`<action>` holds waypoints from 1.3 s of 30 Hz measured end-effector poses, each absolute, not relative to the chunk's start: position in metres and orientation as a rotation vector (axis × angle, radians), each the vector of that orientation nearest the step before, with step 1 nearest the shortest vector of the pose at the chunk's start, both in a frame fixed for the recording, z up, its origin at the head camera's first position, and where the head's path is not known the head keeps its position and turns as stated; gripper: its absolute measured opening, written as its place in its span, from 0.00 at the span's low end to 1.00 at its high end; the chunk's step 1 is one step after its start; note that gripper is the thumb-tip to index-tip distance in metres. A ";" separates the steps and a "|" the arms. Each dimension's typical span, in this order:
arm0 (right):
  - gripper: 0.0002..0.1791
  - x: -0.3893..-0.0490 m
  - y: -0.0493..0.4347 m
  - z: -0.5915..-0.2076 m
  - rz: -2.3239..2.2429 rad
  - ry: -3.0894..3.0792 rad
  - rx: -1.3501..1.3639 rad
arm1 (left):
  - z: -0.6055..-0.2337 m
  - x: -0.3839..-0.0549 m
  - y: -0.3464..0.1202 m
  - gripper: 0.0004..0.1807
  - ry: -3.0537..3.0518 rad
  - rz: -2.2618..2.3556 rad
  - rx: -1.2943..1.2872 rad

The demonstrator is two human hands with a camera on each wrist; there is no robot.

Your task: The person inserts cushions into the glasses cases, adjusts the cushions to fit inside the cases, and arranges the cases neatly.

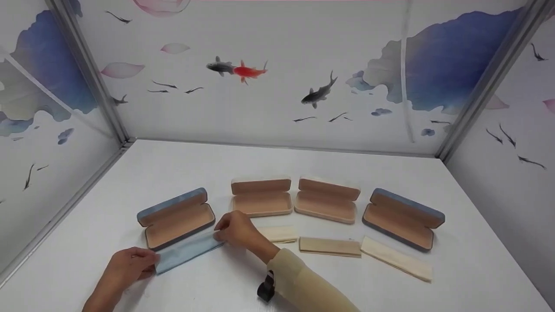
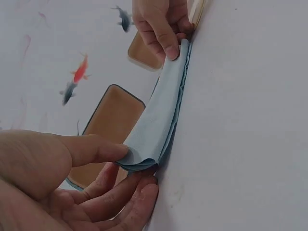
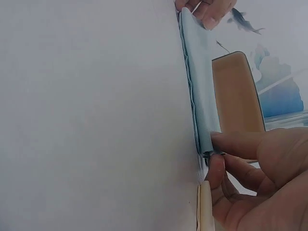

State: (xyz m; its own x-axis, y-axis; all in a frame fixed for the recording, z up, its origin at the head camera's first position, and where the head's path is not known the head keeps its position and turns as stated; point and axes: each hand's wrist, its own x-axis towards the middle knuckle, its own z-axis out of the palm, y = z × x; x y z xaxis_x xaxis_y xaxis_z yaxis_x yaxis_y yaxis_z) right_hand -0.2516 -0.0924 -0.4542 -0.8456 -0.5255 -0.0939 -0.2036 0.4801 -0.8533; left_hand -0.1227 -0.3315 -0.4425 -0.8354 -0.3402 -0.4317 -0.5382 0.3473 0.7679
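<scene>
A light blue cloth (image 1: 188, 252), folded into a long strip, lies between both hands in front of the leftmost glasses case (image 1: 180, 225). That case is blue outside, tan inside, with its lid up. My left hand (image 1: 130, 266) pinches the strip's left end, thumb on top and fingers beneath, as the left wrist view shows. At the other end my right hand (image 1: 240, 229) pinches the cloth (image 3: 199, 82) between thumb and fingers. Its layered folds show along the near edge. The right hand partly covers a cream folded cloth (image 1: 279, 234) in the head view.
Two cream glasses cases (image 1: 262, 204) (image 1: 325, 207) stand lid-up at the middle, and another blue case (image 1: 399, 225) at the right. In front lie a beige folded cloth (image 1: 330, 247) and a cream one (image 1: 396, 258). Printed walls enclose the white table (image 1: 195, 160).
</scene>
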 end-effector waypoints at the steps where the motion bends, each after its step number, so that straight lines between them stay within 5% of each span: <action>1: 0.02 -0.251 -0.092 -0.454 -1.321 2.377 -0.600 | -0.443 -0.123 -0.332 0.20 2.404 1.498 -0.798; 14: 0.04 -0.252 -0.092 -0.450 -1.420 2.257 -0.541 | -0.446 -0.123 -0.331 0.34 2.283 1.713 -0.856; 39: 0.10 -0.267 -0.104 -0.451 -1.777 2.050 -0.335 | -0.443 -0.130 -0.338 0.41 2.036 2.137 -0.815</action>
State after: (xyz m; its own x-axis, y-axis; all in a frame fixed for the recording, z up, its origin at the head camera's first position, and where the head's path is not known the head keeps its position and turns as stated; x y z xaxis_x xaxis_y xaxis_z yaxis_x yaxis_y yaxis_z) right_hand -0.2670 -0.1039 -0.4505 -0.8892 -0.4339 -0.1448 0.0818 0.1607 -0.9836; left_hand -0.1299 -0.3384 -0.4427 -0.8554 -0.2981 -0.4237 -0.4087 -0.1144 0.9055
